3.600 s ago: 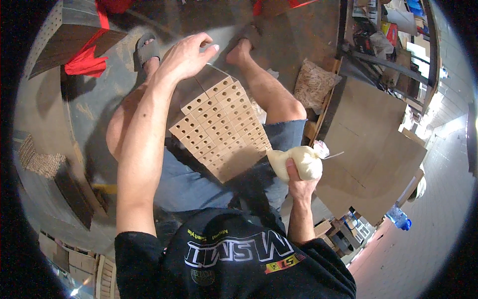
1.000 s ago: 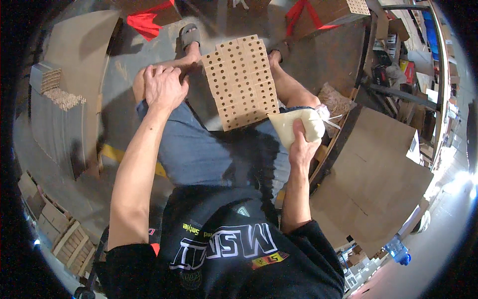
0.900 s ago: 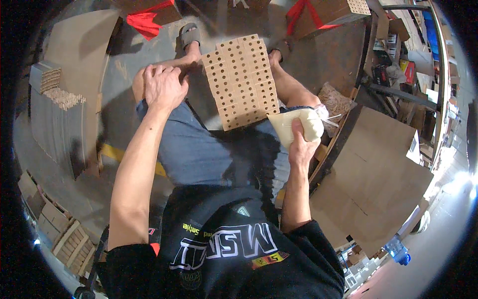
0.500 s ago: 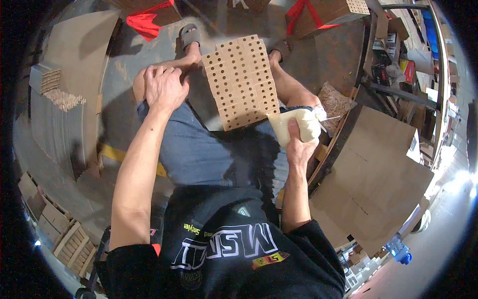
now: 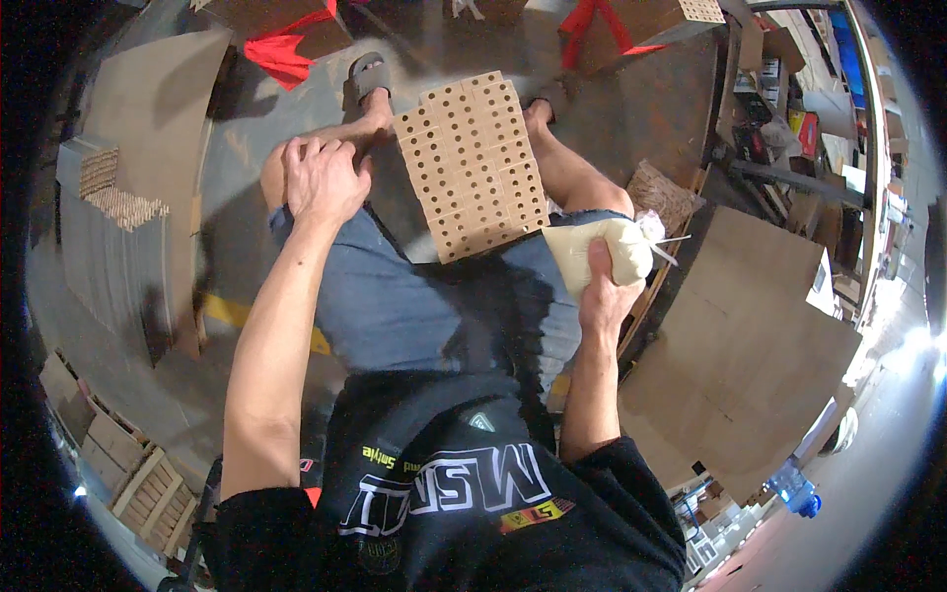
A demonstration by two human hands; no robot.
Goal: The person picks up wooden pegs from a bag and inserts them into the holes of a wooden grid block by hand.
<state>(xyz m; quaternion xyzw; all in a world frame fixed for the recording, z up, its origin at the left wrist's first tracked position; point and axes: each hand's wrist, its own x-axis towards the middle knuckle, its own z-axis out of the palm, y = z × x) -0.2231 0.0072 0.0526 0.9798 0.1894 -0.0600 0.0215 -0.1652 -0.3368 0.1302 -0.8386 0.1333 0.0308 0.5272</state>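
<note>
A piping bag filled with a pale cream substance is held in my right hand, thumb on top and the other fingers mostly hidden beneath. Its narrow tip points left toward the near right corner of a brown cardboard block. White ties close the bag's gathered right end. Rows of round dark holes cover the top of the block, which stands between my legs; what supports it is hidden. My left hand lies over my left knee, fingers stretched out and nothing in it.
Stacked grey-edged cardboard sheets stand at the left. Brown boxes with red cloth sit beyond my feet. Wide cardboard lies at the right beside a cluttered metal shelf. Wooden slats are at the lower left.
My right hand and the piping bag have moved slightly right and toward me. The bag's tip stays near the block's corner. My left hand remains on the knee.
</note>
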